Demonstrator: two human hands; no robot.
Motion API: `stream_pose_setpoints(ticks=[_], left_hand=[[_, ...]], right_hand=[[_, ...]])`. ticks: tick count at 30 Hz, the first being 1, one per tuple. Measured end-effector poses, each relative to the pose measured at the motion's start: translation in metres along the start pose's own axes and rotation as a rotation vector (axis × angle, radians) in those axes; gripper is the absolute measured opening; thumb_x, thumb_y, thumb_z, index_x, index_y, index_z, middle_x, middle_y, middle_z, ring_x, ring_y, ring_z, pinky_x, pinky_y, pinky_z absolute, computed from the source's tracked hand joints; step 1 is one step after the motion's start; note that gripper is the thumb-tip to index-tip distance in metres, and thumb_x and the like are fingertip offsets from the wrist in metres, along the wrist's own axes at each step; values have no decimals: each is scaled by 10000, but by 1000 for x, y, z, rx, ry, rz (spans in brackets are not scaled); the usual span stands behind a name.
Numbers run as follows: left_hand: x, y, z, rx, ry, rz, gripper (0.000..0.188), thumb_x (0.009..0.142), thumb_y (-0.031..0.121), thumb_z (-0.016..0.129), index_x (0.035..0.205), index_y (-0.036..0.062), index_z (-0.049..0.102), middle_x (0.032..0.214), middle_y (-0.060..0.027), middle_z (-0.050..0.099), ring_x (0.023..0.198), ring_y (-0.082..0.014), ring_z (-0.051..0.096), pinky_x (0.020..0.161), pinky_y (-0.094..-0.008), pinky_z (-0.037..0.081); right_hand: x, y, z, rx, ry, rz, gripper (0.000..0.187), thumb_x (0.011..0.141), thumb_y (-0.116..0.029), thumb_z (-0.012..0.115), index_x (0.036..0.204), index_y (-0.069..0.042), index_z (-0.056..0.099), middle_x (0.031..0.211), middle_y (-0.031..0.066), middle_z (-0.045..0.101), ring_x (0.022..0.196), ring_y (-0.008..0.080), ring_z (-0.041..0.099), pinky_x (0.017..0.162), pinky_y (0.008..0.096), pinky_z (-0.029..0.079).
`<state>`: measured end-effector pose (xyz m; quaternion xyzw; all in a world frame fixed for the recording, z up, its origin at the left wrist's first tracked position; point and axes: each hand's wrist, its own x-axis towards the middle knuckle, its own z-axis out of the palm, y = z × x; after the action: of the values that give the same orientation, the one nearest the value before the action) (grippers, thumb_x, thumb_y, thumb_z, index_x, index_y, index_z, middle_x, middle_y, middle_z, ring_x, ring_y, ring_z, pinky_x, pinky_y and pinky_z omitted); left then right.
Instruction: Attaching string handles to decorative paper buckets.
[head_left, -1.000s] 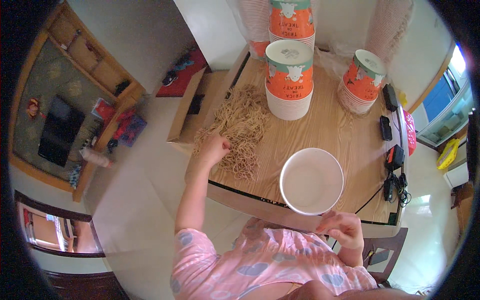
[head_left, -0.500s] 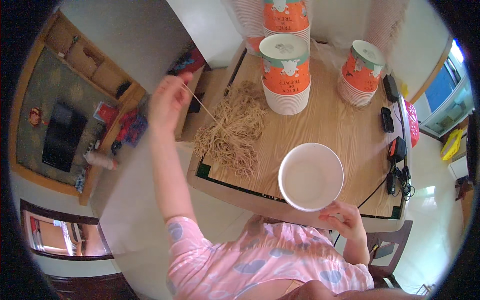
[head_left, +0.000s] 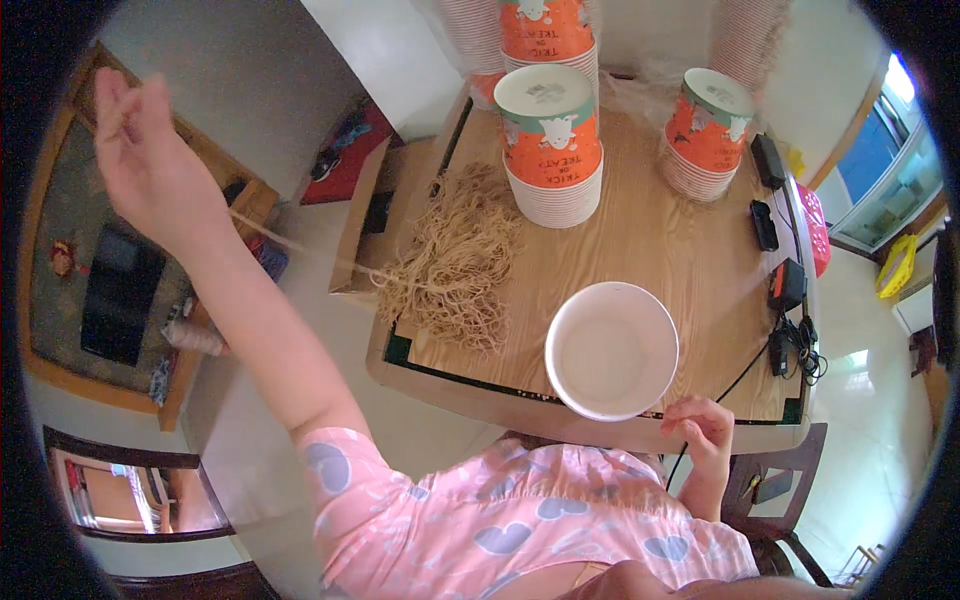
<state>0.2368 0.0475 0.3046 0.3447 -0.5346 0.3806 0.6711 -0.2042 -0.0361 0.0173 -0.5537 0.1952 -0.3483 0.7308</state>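
Observation:
My left hand (head_left: 145, 160) is raised far out to the left, its fingers pinched on a tan twine strand (head_left: 300, 245). The strand runs behind my forearm and back to a tangled heap of twine (head_left: 455, 265) at the table's left side. In front of me an empty white paper bucket (head_left: 612, 350) stands with its mouth up. My right hand (head_left: 703, 430) hovers by the table's front edge, close to the bucket's lower right rim. Its fingers are loosely bent, with nothing visible in them.
Upside-down stacks of orange and green paper buckets (head_left: 550, 150) stand at the back, with a shorter stack (head_left: 708, 135) to the right. Black adapters and cables (head_left: 785, 345) line the table's (head_left: 640, 240) right edge. A chair (head_left: 780, 480) is at the lower right.
My left hand has swung up and farther left, drawing the twine strand out longer from the heap. My right hand has shifted slightly right, away from the bucket's rim.

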Motion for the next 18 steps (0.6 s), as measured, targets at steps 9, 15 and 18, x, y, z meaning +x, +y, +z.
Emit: stream_pose_setpoints(ticks=[9,15,18], left_hand=[[-240,119,-6,-232,-941,-1224,39,816,63,648,814,37,619,778,-29,633,704,-72,584,632,-221,480],[-300,163,8,-485,-549,-1580,77,823,33,656,887,25,613,772,2,612,684,-41,553,605,-180,449],[-299,166,17,-437,-628,-1547,74,821,42,663,877,25,617,738,11,605,630,-33,532,569,-172,425]], right_hand=[[22,-9,17,-174,91,-93,113,742,19,631,853,28,649,811,109,646,745,164,613,664,266,470],[48,-12,31,-1112,-263,-376,315,739,-205,692,1039,-141,619,914,37,619,932,217,583,977,459,355],[45,8,39,-1269,-261,-350,237,777,-235,634,986,-132,594,844,28,588,904,206,573,958,428,355]])
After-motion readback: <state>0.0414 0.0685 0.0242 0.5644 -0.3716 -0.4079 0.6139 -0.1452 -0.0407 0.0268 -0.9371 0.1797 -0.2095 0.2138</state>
